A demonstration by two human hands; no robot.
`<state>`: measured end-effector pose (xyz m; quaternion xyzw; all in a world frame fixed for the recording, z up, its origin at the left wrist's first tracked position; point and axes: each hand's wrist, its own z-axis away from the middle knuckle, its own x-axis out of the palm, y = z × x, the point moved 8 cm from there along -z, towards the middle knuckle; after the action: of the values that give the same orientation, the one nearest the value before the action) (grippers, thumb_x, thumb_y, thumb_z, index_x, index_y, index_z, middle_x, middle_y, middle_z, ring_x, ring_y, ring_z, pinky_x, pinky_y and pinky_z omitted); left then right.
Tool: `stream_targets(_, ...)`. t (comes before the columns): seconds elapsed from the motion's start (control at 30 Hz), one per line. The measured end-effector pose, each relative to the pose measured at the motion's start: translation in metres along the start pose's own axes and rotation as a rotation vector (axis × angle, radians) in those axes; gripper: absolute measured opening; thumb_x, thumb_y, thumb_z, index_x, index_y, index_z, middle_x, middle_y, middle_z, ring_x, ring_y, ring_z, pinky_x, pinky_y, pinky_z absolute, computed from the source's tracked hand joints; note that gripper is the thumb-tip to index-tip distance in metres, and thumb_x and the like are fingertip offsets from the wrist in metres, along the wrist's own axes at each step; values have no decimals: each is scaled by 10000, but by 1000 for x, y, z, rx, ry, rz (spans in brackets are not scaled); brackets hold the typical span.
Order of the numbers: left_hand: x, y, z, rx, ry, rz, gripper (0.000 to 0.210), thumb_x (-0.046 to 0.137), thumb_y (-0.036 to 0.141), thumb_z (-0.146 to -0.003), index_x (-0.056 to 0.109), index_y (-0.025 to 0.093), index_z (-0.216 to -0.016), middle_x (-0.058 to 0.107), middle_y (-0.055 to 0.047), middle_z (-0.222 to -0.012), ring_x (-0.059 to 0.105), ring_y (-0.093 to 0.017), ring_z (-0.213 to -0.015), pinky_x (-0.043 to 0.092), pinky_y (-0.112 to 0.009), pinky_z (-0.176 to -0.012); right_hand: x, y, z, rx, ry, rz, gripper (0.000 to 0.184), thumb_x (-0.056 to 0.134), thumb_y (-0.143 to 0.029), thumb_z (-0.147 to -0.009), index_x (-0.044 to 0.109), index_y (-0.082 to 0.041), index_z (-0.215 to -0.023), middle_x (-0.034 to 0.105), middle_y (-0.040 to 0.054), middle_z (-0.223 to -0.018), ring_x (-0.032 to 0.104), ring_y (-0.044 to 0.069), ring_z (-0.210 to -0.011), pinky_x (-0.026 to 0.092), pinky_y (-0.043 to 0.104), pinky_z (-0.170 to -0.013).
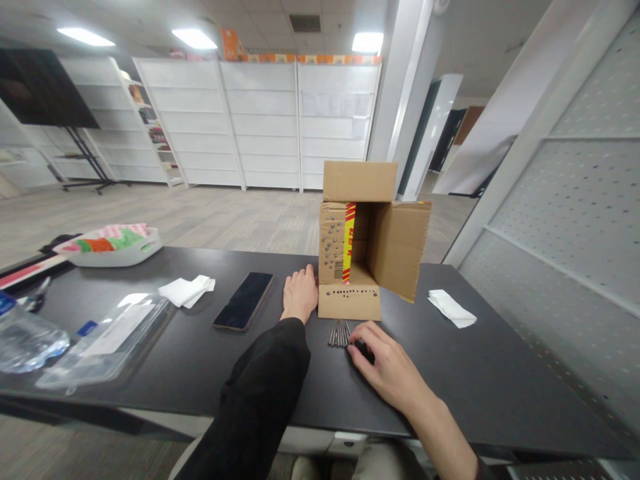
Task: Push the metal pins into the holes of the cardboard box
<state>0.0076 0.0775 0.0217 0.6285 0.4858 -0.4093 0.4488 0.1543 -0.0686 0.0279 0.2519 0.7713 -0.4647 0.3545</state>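
A cardboard box [330,267] stands on the dark table with its flaps spread and its inside facing me. Round metal heads dot its left flap; small holes run across the lower flap [350,308]. My left hand [301,293] lies beside the box's left side, fingers stretched forward, the tips partly hidden. Several thin metal pins, nails or screws [339,333], fan out in front of the lower flap. Just right of them, my right hand [383,360] rests low over the table, fingers curled around a small black object [365,351], mostly covered and of unclear kind.
Left of my left hand lies a phone [244,301], then a folded tissue [187,291], a clear plastic case [110,340] and a water bottle [27,340]. A white basket [113,252] holds colourful cloth. Another tissue [451,308] lies right, near a perforated panel [565,220].
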Motion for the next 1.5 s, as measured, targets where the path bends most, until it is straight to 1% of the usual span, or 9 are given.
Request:
stream_targets(0.23, -1, 0, 0, 13, 1, -2, 285, 334, 281, -952, 516, 143, -1122, 657, -159, -1073, 603, -280, -1042, 411, -389, -871, 5, -3, -5, -22, -16, 34, 90, 510, -193, -912, 572, -226, -969, 600, 48, -1005, 593, 191, -915, 482, 322, -821)
stream_targets(0.47, 2, -1, -1, 10, 9, -8, 252, 346, 267, -950, 517, 150, -1093, 663, -145, -1058, 608, -269, -1025, 412, -383, -861, 4, -12, -15, -57, -9, 70, 87, 568, -214, -894, 597, -213, -976, 598, 64, -995, 554, 223, -948, 455, 370, -857)
stream_targets(0.7, 1, -1, -1, 2, -5, -6, 277, 328, 278, -958, 519, 148, -1111, 660, -149, -1081, 600, -260, -1040, 412, -379, -868, 8, -19, -31, -65, -63, 130, 175, 618, -283, -873, 611, -210, -1032, 621, 76, -1022, 538, 251, -996, 432, 402, -875)
stream_targets(0.87, 0, -1, 0, -15, -23, -10, 288, 323, 264, -958, 513, 149, -1141, 660, -149, -1093, 594, -252, -1061, 407, -375, -892, 11, -23, -40, -79, -49, 133, 236, 636, -322, -860, 609, -217, -1069, 645, 77, -1038, 528, 264, -1037, 406, 418, -886)
stream_targets(1.07, 1, 0, -1, -5, -13, 5, 279, 331, 258, -955, 515, 145, -1133, 662, -151, -1086, 598, -262, -1058, 404, -382, -880, 15, -17, -37, -24, -40, 92, 333, 673, -314, -825, 584, -214, -1129, 646, 72, -1101, 521, 264, -1065, 386, 432, -921)
stream_targets(1.17, 0, 1, -1, -2, -5, 0, 280, 324, 253, -955, 516, 145, -1128, 664, -149, -1082, 601, -262, -1048, 409, -383, -876, 16, -16, -35, -17, -43, 77, 334, 663, -309, -829, 580, -221, -1141, 644, 75, -1108, 516, 269, -1069, 377, 445, -928)
stream_targets(1.3, 0, 0, 0, -14, -28, -7, 290, 320, 249, -955, 513, 142, -1143, 658, -157, -1103, 594, -254, -1069, 409, -377, -891, 16, -16, -34, -14, -41, 60, 326, 656, -292, -825, 582, -228, -1135, 642, 75, -1100, 516, 266, -1068, 376, 440, -926)
stream_targets(1.5, -1, 0, 0, -15, -29, -8, 292, 321, 259, -956, 509, 147, -1150, 659, -156, -1105, 591, -256, -1072, 408, -378, -895, 18, -14, -33, -14, -36, 60, 362, 681, -294, -803, 576, -235, -1144, 642, 78, -1097, 514, 274, -1057, 378, 442, -918)
